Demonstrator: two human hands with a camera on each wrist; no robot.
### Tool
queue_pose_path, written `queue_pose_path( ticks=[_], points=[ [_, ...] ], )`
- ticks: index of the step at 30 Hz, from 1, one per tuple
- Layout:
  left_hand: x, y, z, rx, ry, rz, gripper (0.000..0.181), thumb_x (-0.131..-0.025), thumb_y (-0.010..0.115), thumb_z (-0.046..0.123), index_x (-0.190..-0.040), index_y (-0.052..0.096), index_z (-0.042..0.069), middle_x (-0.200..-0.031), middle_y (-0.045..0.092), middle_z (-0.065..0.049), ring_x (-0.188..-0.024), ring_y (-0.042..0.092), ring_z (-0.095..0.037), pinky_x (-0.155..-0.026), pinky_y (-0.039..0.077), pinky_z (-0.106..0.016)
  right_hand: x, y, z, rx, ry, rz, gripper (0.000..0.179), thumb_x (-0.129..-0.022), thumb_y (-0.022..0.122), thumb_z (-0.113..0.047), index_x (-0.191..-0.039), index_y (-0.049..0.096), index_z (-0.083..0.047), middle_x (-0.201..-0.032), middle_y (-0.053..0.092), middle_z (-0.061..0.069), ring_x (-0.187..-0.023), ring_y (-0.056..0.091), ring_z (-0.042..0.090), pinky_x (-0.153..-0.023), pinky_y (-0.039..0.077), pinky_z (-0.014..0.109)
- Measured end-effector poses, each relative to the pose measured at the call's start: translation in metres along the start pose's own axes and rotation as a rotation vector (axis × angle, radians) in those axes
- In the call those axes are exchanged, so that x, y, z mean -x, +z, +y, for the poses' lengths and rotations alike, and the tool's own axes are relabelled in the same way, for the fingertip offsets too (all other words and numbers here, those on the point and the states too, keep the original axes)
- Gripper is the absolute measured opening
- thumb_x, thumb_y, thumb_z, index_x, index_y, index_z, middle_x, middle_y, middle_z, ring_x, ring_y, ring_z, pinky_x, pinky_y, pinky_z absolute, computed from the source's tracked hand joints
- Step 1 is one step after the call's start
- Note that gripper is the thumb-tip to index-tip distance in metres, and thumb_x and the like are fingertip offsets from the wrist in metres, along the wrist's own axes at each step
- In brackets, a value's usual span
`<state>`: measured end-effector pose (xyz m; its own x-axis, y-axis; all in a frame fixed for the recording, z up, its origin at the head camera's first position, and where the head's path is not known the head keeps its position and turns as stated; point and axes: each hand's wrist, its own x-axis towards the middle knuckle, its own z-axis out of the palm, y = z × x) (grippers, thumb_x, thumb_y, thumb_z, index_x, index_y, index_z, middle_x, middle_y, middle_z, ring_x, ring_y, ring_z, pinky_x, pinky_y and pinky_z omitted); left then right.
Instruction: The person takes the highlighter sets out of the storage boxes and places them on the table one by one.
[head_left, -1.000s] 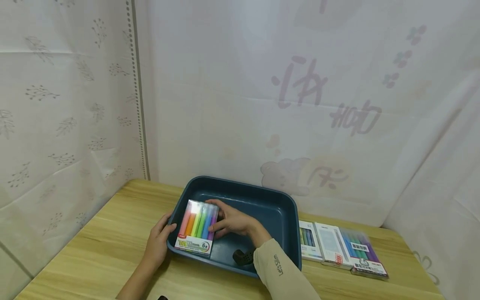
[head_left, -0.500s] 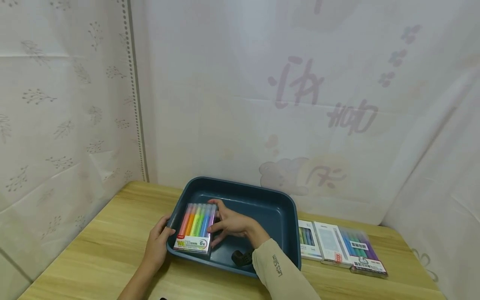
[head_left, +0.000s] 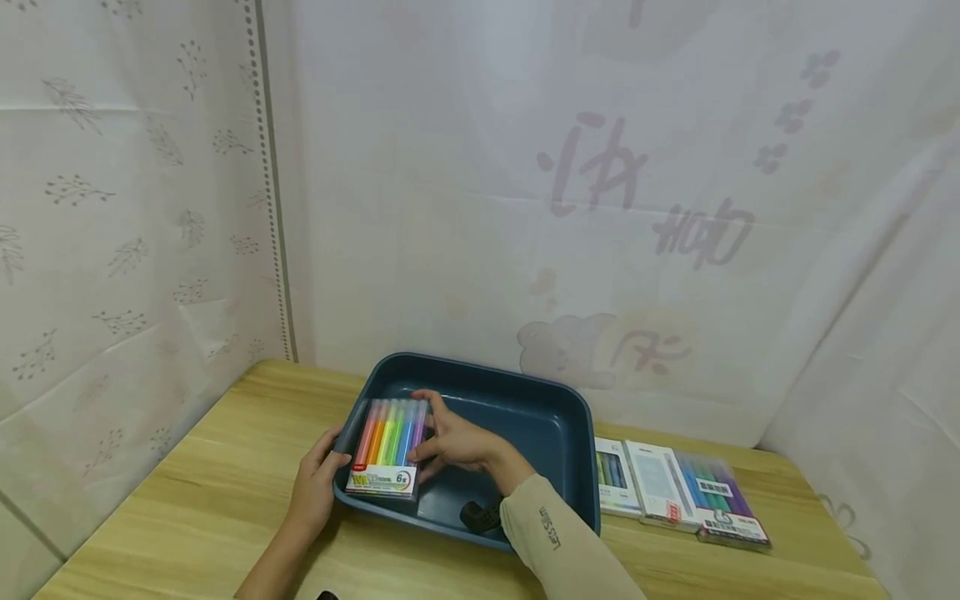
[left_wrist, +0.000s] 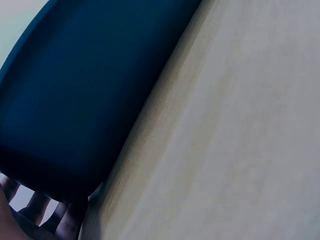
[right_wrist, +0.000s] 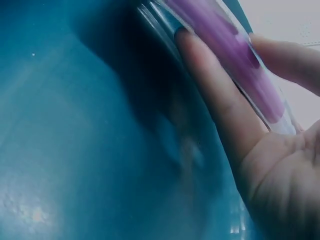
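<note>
A clear pack of rainbow-coloured highlighters [head_left: 384, 440] with a white label is in the left end of a dark blue tray [head_left: 525, 429]. My right hand [head_left: 467, 442] grips the pack by its right edge. In the right wrist view the thumb and a finger lie on opposite sides of the purple highlighter [right_wrist: 232, 55], and a clear plastic edge [right_wrist: 157, 22] shows below the pack. At the tray's left front corner my left hand [head_left: 313, 487] holds the rim, thumb on top. Its fingers [left_wrist: 70, 220] reach along the tray's outer side in the left wrist view.
Right of the tray, three flat packs lie side by side on the wooden table: a white-framed pen set [head_left: 617, 479], a white box [head_left: 663, 487] and a clear pack of blue, green and purple pens [head_left: 722, 500]. Patterned curtains [head_left: 450, 208] hang behind the table.
My right hand has shifted the highlighter pack slightly left and, in the last half second, slightly away from me. The left hand and the tray have stayed nearly still.
</note>
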<state>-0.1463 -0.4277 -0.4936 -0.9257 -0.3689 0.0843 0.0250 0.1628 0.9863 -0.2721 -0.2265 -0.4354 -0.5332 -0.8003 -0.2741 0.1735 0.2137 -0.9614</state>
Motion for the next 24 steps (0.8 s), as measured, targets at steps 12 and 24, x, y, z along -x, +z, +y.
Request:
queue_pose_path(
  ticks=[12, 24],
  points=[
    [-0.001, -0.001, 0.000, -0.047, -0.025, -0.009, 0.050, -0.097, 0.045, 0.009, -0.146, 0.050, 0.000, -0.150, 0.050, -0.023, -0.127, 0.049, -0.025, -0.091, 0.032, -0.003, 0.010, -0.003, -0.012, 0.053, -0.054, 0.103, 0.096, -0.084, 0.067, 0.017, -0.152, 0.016, -0.029, -0.126, 0.053, 0.020, -0.091, 0.068, 0.029, -0.066, 0.061, 0.047],
    [0.001, -0.001, 0.000, -0.070, -0.008, -0.014, 0.049, -0.097, 0.043, 0.007, -0.145, 0.050, -0.001, -0.151, 0.050, -0.023, -0.128, 0.049, -0.022, -0.088, 0.034, -0.001, 0.043, -0.018, -0.026, 0.106, -0.141, 0.149, 0.098, -0.086, 0.067, 0.014, -0.156, 0.017, -0.033, -0.137, 0.051, 0.020, -0.089, 0.071, 0.027, -0.069, 0.061, 0.049]
  ],
)
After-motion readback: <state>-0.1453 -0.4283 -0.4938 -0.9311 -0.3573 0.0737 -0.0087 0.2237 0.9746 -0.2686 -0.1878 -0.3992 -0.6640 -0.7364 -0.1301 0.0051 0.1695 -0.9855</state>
